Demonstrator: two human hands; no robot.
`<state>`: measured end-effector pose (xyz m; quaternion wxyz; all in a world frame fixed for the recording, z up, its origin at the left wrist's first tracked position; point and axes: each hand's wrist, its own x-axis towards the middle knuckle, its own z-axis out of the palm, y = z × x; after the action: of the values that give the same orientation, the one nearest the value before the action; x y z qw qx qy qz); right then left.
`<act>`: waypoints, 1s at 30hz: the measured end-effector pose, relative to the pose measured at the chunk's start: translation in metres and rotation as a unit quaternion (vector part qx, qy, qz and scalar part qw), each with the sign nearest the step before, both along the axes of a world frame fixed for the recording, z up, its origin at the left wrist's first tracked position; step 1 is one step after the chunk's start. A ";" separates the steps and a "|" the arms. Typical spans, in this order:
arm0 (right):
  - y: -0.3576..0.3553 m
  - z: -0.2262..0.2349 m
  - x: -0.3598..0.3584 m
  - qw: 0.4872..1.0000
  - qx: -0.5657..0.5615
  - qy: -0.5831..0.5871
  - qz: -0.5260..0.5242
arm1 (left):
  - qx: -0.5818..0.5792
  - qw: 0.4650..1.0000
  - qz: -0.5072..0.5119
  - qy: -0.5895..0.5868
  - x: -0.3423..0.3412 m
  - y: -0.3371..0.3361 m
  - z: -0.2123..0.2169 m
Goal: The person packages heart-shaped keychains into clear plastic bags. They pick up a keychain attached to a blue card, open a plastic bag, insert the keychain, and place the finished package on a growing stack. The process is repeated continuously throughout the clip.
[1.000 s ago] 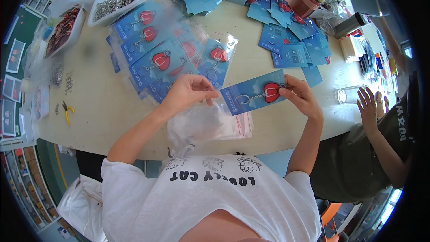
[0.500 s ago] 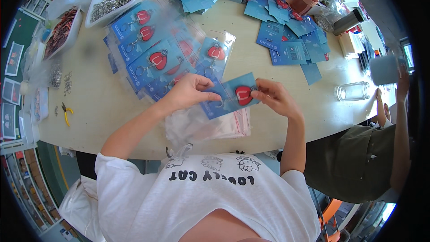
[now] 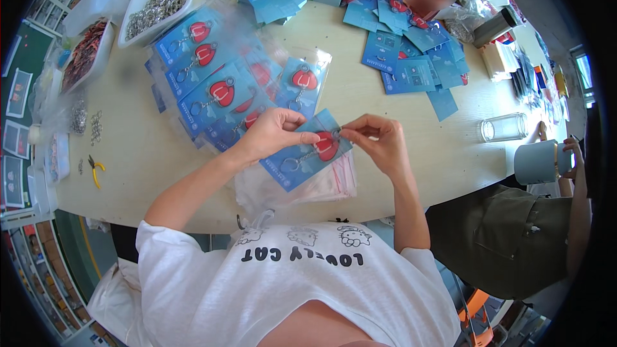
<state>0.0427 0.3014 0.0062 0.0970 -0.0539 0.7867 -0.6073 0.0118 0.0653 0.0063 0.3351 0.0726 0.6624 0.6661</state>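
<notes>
My left hand [image 3: 273, 133] and my right hand [image 3: 376, 141] together hold a blue card with a red heart-shaped keychain [image 3: 307, 154] just above the table's near edge. The left hand pinches the card's upper left side. The right fingertips pinch its upper right corner, next to the red charm. Under the card lies a stack of clear plastic sleeves [image 3: 302, 186]. Just beyond my hands, bagged blue cards with red keychains [image 3: 222, 93] are spread in a fan.
White trays of metal rings [image 3: 157, 1] and red pieces [image 3: 83, 51] stand far left, with yellow-handled pliers [image 3: 95, 170] nearer. Loose blue cards [image 3: 411, 51] and a glass [image 3: 504, 127] lie at right. A seated person [image 3: 546, 218] on my right holds a grey cup [image 3: 538, 162].
I have drawn the card closer and turned it, with my hands nearer together on it. The person at right has lowered the cup from raised to beside the table edge.
</notes>
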 end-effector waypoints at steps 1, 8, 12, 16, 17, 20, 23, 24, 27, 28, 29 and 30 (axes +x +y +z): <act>0.001 -0.002 0.002 1.000 0.002 0.006 -0.007 | 0.009 1.000 -0.001 0.000 -0.001 0.002 -0.003; -0.004 -0.006 0.010 0.990 -0.028 -0.055 0.124 | 0.005 0.997 -0.074 0.029 0.005 0.007 0.000; -0.003 -0.010 0.012 0.972 -0.172 -0.109 0.120 | 0.032 0.995 -0.081 0.044 0.009 0.008 0.007; 0.006 -0.016 0.015 0.968 -0.073 -0.057 0.233 | -0.064 0.969 -0.123 0.206 0.009 0.012 0.021; 0.006 -0.013 0.015 0.968 -0.068 -0.068 0.233 | -0.088 0.951 -0.129 0.269 0.012 0.012 0.023; 0.004 -0.001 0.015 0.971 -0.054 -0.082 0.217 | -0.172 0.881 -0.079 0.434 0.016 0.018 0.036; 0.002 -0.003 0.019 0.985 -0.056 -0.015 0.162 | -0.200 0.878 -0.028 0.435 0.017 0.016 0.035; 0.004 0.002 0.016 0.987 -0.043 -0.022 0.155 | -0.189 0.906 -0.043 0.376 0.014 0.009 0.035; 0.007 0.015 0.015 0.988 -0.021 -0.052 0.146 | -0.193 0.948 -0.121 0.221 0.014 -0.005 0.044; 0.006 0.017 0.012 0.987 -0.016 -0.050 0.149 | -0.198 0.952 -0.151 0.177 0.013 -0.006 0.049; 0.005 0.017 0.010 0.987 -0.011 -0.048 0.152 | -0.185 0.955 -0.152 0.173 0.014 -0.007 0.050; 0.004 0.015 0.008 0.982 0.030 -0.066 0.176 | -0.172 0.958 -0.154 0.168 0.016 -0.007 0.050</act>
<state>0.0512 0.3058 0.0214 0.2554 -0.1483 0.7749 -0.5589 0.0279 0.0582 0.0561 0.3245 0.2255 0.7947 0.4606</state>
